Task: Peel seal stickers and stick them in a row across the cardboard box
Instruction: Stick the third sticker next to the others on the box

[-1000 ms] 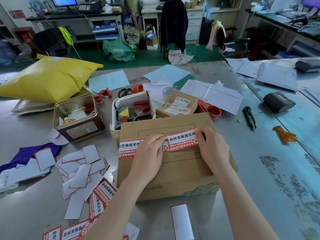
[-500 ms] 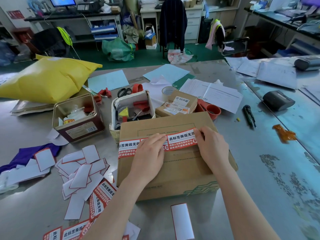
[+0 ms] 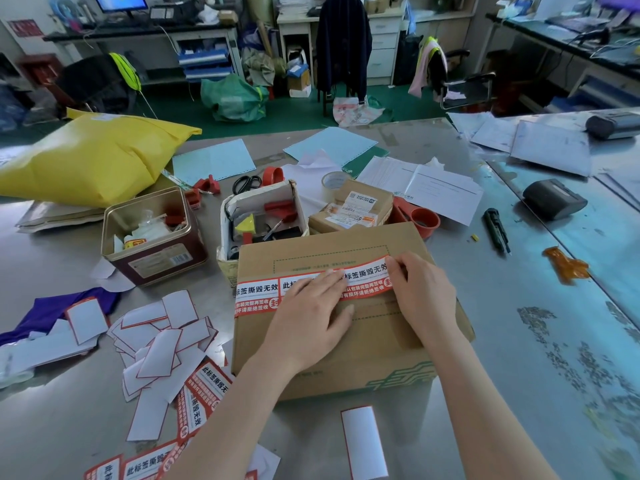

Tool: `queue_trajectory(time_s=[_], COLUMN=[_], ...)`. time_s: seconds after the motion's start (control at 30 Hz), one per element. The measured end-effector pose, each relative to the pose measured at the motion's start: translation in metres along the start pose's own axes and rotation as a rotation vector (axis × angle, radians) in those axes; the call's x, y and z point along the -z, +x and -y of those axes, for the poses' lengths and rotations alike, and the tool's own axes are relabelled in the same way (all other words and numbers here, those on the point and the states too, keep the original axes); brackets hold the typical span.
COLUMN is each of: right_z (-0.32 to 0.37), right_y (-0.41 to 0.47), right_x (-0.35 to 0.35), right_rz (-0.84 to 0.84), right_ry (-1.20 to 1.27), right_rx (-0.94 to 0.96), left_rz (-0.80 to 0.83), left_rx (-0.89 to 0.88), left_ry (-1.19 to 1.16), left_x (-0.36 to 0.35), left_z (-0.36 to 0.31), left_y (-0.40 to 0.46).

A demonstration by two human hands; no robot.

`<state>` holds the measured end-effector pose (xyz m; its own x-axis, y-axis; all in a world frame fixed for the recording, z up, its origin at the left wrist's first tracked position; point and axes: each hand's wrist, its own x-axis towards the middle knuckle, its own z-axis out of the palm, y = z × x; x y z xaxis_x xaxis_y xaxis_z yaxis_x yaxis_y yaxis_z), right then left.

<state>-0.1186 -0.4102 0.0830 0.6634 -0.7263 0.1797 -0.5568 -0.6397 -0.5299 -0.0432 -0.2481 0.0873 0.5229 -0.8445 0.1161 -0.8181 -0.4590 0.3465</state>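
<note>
A brown cardboard box (image 3: 377, 348) lies flat on the metal table in front of me. A red-and-white seal sticker (image 3: 256, 296) is stuck at the left of its top. A second seal sticker (image 3: 367, 277) runs on from it to the right. My left hand (image 3: 313, 317) lies flat on the middle of that second sticker, fingers spread. My right hand (image 3: 420, 292) rests at the sticker's right end, fingertips on its edge. Unpeeled seal stickers (image 3: 202, 393) lie on the table left of the box.
White backing papers (image 3: 156, 344) are scattered at the left, one more backing paper (image 3: 363, 441) in front of the box. Behind the box stand a brown tin (image 3: 152, 237), a white tool box (image 3: 263, 216), a small parcel (image 3: 349, 209) and a red cup (image 3: 424, 220). A yellow bag (image 3: 90, 157) lies far left.
My left hand has slid to the right along the second sticker, uncovering its left part. My right hand stays at the sticker's right end.
</note>
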Motion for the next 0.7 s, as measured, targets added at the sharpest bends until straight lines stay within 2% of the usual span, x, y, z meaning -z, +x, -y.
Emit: queue_trajectory(time_s=[0.1, 0.23, 0.43, 0.7], right_z=[-0.001, -0.002, 0.003, -0.002], right_y=[0.001, 0.003, 0.001, -0.003], right_x=[0.000, 0.001, 0.008, 0.011], right_rz=[0.013, -0.012, -0.178, -0.360], right_ry=[0.021, 0.080, 0.278, 0.497], right_rx=[-0.013, -0.030, -0.175, -0.236], left_rz=[0.148, 0.227, 0.273, 0.255], left_rx=[0.001, -0.066, -0.126, -0.198], left_ry=[0.142, 0.179, 0.194, 0.136], left_x=[-0.002, -0.001, -0.005, -0.012], left_z=[-0.001, -0.006, -0.011, -0.023], left_y=[0.005, 0.005, 0.014, 0.040])
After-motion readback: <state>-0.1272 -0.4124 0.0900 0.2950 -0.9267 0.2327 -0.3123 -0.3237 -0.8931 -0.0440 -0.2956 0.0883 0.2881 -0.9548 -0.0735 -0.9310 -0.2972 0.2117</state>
